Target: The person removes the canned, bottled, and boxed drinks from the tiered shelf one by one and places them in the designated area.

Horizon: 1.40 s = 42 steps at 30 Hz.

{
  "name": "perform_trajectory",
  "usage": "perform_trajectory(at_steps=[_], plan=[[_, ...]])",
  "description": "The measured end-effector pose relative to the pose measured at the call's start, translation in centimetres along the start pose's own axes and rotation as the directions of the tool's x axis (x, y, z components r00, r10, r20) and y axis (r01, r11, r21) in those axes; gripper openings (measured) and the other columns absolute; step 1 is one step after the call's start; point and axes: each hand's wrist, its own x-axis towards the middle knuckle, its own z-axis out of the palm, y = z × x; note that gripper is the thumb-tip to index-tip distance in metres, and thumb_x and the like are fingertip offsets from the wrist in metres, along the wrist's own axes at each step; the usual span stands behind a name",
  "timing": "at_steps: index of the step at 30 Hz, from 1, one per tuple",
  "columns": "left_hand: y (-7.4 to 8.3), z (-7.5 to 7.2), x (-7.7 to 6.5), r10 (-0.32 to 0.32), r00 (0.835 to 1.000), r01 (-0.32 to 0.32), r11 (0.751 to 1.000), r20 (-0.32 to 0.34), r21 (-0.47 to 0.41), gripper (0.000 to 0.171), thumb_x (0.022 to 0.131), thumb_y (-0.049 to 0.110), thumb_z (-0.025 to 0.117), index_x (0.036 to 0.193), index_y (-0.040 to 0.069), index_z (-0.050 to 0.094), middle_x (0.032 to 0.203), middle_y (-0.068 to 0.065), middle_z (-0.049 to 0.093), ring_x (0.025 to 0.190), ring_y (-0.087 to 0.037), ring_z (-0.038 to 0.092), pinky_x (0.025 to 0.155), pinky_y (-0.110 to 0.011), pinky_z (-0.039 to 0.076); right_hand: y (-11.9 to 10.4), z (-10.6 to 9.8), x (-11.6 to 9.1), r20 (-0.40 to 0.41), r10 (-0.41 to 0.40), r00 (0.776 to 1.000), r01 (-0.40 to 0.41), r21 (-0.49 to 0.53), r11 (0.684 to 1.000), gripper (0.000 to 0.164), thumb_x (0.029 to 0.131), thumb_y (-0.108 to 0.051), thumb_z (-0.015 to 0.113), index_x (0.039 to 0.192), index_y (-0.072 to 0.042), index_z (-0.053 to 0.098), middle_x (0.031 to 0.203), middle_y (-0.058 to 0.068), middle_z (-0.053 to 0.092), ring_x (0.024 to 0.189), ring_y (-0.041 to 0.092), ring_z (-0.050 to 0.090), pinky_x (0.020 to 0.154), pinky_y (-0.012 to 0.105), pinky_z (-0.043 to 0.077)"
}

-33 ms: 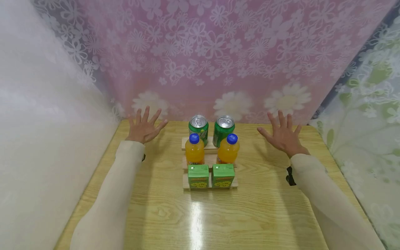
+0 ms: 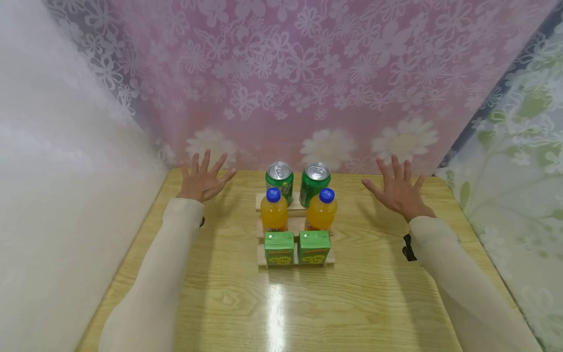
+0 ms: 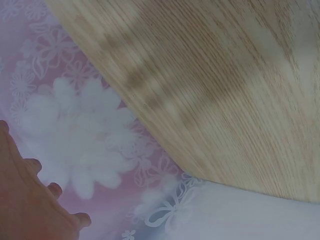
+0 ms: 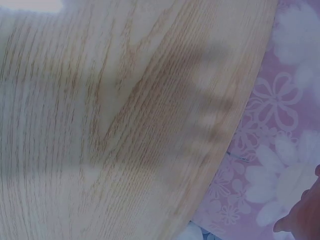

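Observation:
My left hand (image 2: 200, 182) is held over the far left of the table with its fingers spread, holding nothing. On the far right my right hand (image 2: 399, 191) is likewise spread and holds nothing. Between them stands a stepped wooden rack (image 2: 297, 225) with three levels. Its back level bears two green soda cans, a left can (image 2: 273, 182) and a right can (image 2: 310, 186). Two orange juice bottles with blue caps, a left bottle (image 2: 274, 213) and a right bottle (image 2: 321, 213), stand on the middle level. In front are a left green juice box (image 2: 279, 248) and a right green juice box (image 2: 313, 248).
The wood-grain table (image 2: 352, 303) ends at a pink flowered curtain (image 2: 281, 88) behind. A white wall (image 2: 66, 171) flanks it on the left, and a pale leaf-patterned curtain (image 2: 519, 195) on the right. Both wrist views show mostly tabletop with hand shadows on it.

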Motion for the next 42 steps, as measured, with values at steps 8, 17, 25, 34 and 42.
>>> perform_trajectory(at_steps=[8,17,25,34,42], plan=[[0.1,-0.2,-0.3,-0.003,1.0,0.003,1.0,-0.003,-0.002,0.088,0.103,0.087,0.016,0.177,0.04,0.006,0.184,-0.015,-0.011,0.167,-0.051,-0.014,0.123,-0.084,-0.02,-0.4,-0.5,0.2,-0.016,-0.002,1.0,0.002,0.025,1.0,0.098,0.106,-0.077,0.045,0.178,-0.022,0.007,0.182,0.025,-0.009,0.164,0.058,-0.014,0.114,0.096,-0.013],[0.1,0.1,-0.5,0.014,1.0,-0.014,1.0,-0.022,-0.001,0.085,0.106,0.083,0.021,0.177,0.038,0.007,0.184,-0.015,-0.009,0.168,-0.051,-0.01,0.127,-0.082,-0.016,-0.2,-0.4,0.1,-0.072,-0.034,0.997,0.037,0.048,0.998,0.094,0.107,-0.072,0.048,0.177,-0.019,0.016,0.182,0.026,0.004,0.165,0.059,0.001,0.12,0.093,-0.004],[0.0,1.1,-1.1,0.037,0.998,-0.037,0.999,-0.047,0.007,0.083,0.107,0.082,0.02,0.176,0.04,0.005,0.185,-0.014,-0.008,0.168,-0.051,-0.004,0.13,-0.082,-0.004,-0.4,-0.3,-0.2,-0.132,-0.063,0.989,0.076,0.099,0.992,0.092,0.106,-0.066,0.058,0.175,-0.015,0.025,0.18,0.028,0.015,0.163,0.06,0.01,0.124,0.089,0.007],[0.3,1.5,-1.8,0.09,0.992,-0.094,0.995,-0.092,-0.034,0.081,0.108,0.079,0.03,0.176,0.04,0.011,0.185,-0.013,-0.001,0.169,-0.048,0.002,0.132,-0.079,0.002,-0.7,0.0,-0.2,-0.178,-0.104,0.979,0.13,0.139,0.982,0.087,0.108,-0.06,0.06,0.173,-0.011,0.03,0.177,0.029,0.024,0.161,0.059,0.019,0.129,0.081,0.013],[0.8,1.7,-2.2,0.124,0.984,-0.134,0.988,-0.129,-0.072,0.082,0.108,0.077,0.035,0.176,0.038,0.015,0.185,-0.013,0.006,0.168,-0.049,0.009,0.134,-0.076,0.008,-1.3,-0.3,-0.3,-0.198,-0.09,0.976,0.136,0.23,0.964,0.088,0.107,-0.057,0.064,0.175,-0.018,0.026,0.177,0.026,0.027,0.161,0.056,0.023,0.128,0.082,0.017]])
